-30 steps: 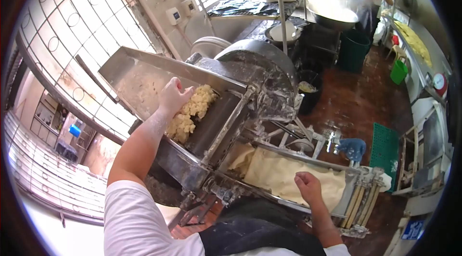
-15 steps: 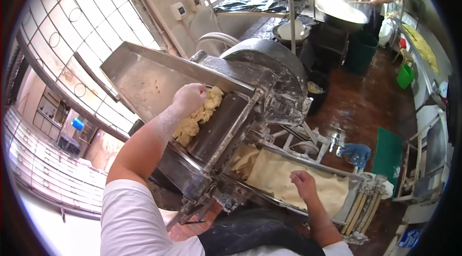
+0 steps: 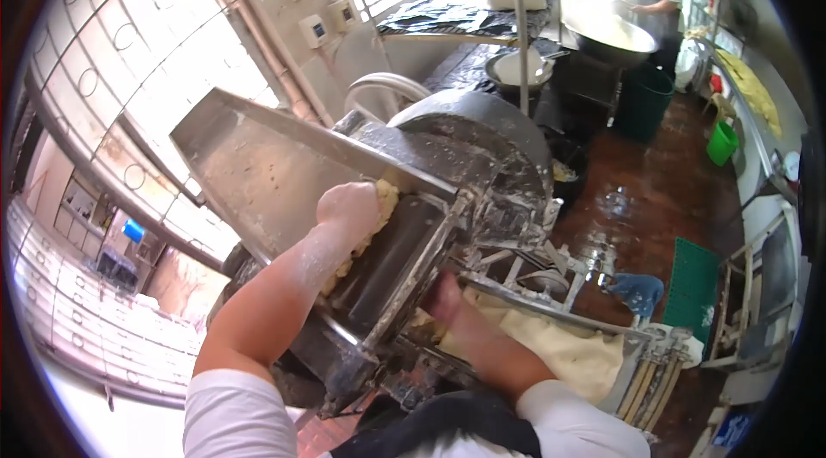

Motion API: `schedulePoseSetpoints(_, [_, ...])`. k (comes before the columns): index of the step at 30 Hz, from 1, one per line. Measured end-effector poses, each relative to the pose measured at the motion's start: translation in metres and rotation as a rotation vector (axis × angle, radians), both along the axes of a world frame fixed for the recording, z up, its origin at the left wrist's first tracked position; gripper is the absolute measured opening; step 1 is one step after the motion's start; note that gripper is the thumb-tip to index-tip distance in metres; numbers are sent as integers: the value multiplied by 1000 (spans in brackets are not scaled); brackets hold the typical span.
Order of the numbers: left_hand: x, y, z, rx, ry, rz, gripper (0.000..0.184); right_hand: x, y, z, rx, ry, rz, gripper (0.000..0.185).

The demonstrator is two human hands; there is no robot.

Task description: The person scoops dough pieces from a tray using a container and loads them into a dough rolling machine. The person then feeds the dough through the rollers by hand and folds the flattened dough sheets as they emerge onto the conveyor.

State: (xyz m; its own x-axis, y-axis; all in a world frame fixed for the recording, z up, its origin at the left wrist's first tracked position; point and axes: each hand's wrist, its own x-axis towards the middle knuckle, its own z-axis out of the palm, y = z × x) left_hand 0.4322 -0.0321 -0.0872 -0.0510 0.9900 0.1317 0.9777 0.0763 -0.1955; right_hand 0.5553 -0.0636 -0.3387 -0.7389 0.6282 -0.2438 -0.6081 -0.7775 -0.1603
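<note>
My left hand (image 3: 347, 210) is curled into a fist against a lumpy strip of pale dough (image 3: 388, 201). This dough lies along the dark metal roller (image 3: 389, 258) of a dough sheeting machine, at the foot of its sloping metal chute (image 3: 258, 167). Smeared by motion, my right hand (image 3: 445, 299) reaches under the front bar of the machine, at the upper end of the lower tray. A wide, wrinkled dough sheet (image 3: 555, 344) rests in that tray, partly covered by my right forearm. The right fingers cannot be made out.
A floury machine housing (image 3: 482, 135) rises beyond the roller. Barred windows (image 3: 129, 96) line the left side. Farther back, another person (image 3: 662, 2) stands at a large steaming pan (image 3: 615, 36). A green bucket (image 3: 723, 144) and a green board (image 3: 693, 286) are at the right.
My right hand has moved left from above the dough sheet to beneath the machine's front bar. The left fist has pressed lower, and less dough shows on the roller.
</note>
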Motion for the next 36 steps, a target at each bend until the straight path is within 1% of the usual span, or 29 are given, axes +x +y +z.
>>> schedulePoseSetpoints(2, [5,1,1,-13,-17,-20,22,-14,14,-5,-27,117,-22,61])
schedulePoseSetpoints(6, [1,-2,-4,72,11,-80,20,-36,18,21,5,216,-8,56])
schedulePoseSetpoints(8, [-3,0,-8,98,15,-115,19,-39,18,30,29,236,2,54])
schedulePoseSetpoints(10, [-7,2,-13,144,-32,-102,24,-40,18,36,40,243,14,51])
schedulePoseSetpoints(17, [-6,-1,-14,184,-62,-188,21,-38,7,44,61,179,19,43])
schedulePoseSetpoints(19, [-6,0,-15,181,-62,-169,21,-29,3,46,64,103,17,40])
schedulePoseSetpoints(22, [-2,1,-15,165,-57,-136,23,-7,-6,40,27,-190,8,37])
schedulePoseSetpoints(24, [0,2,-16,123,-27,-97,26,-11,-7,-10,-87,-353,-109,34])
schedulePoseSetpoints(26, [2,0,-14,114,-28,-68,27,4,-9,-21,-38,-543,-103,31])
schedulePoseSetpoints(27, [-1,-2,-12,109,-13,-38,27,21,-15,-12,1,-516,-107,30])
schedulePoseSetpoints(29, [-4,1,-7,106,-190,-16,29,49,-29,11,48,-480,-113,31])
schedulePoseSetpoints(30, [-9,5,-6,111,-183,-18,29,58,-32,15,44,-461,-136,32])
schedulePoseSetpoints(31, [-14,9,-6,39,-352,74,31,68,-35,17,38,-447,-163,33])
schedulePoseSetpoints(32, [-16,10,-6,-34,-526,165,34,77,-36,9,41,-449,-171,33])
schedulePoseSetpoints(33, [-13,8,-4,-32,-531,157,34,83,-37,-10,63,-427,-189,33])
schedulePoseSetpoints(35, [-7,3,1,-69,-650,240,36,97,-42,-35,92,-409,-215,33])
schedulePoseSetpoints(36, [-9,4,-1,-69,-636,239,37,103,-45,-43,102,-439,-186,35])
